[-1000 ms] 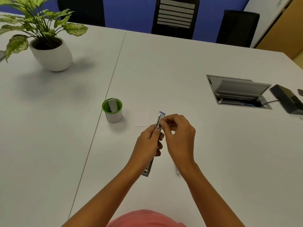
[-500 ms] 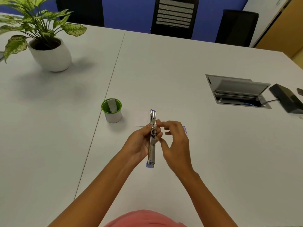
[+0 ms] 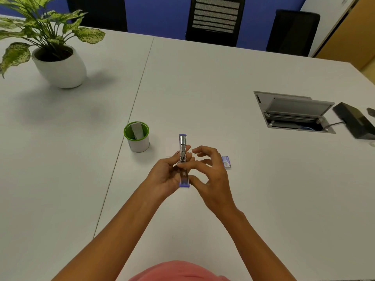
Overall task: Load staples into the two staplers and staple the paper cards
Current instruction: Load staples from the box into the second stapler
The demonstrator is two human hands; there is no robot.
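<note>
Above the table's (image 3: 203, 88) near middle: stapler (image 3: 183, 148), swung open flat, metal with purple ends. Left hand (image 3: 166, 175) fingers wrapped round its lower half. Right hand (image 3: 211, 177) forefinger and thumb touch it; pinching or merely resting, cannot tell. Judged light, rigid, slick, hinge floppy: hold by the side rails. Staple box (image 3: 226, 162) just right. White table; potted plant (image 3: 58, 65) at far left; blue wall beyond.

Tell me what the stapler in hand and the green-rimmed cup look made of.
The stapler: bright metal, likely steel, going by its shiny silver channel; its purple end caps look like plastic. The green-rimmed cup: matte white wall with green rim and lining, probably plastic, though the look leaves ceramic open.
</note>
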